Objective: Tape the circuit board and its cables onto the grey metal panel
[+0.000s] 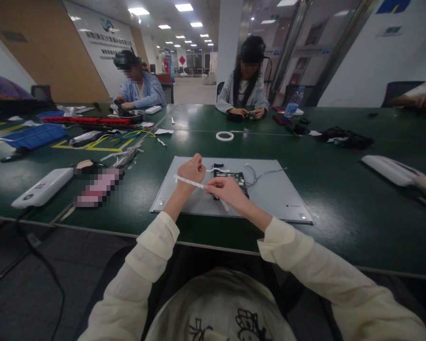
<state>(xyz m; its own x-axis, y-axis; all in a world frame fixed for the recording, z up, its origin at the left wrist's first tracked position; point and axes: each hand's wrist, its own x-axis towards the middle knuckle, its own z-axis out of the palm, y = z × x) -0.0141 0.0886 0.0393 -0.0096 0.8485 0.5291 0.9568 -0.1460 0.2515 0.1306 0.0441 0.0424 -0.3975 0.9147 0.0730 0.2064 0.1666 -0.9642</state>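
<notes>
My right hand (226, 189) pinches a thin white strip of tape (190, 182). One end of the strip crosses in front of my left wrist, and the other hangs below my right fingers. Beside it my left hand (190, 169) is closed with curled fingers; what it holds, if anything, is hidden. Both hands are above a flat grey panel (270, 201). A circuit board (238, 178) in a black frame lies on the panel, partly covered by my right hand. Grey cables (261, 176) run from the board's right side, and a short white ribbon (218, 170) shows near my left hand.
A white ring-shaped roll (225, 136) lies beyond the panel on the green table (341, 189). To the left are a white device (42, 188), a blurred pink item (98, 188) and a blue tray (33, 136). A bottle (294, 103) stands far right. Two people (243, 85) work opposite.
</notes>
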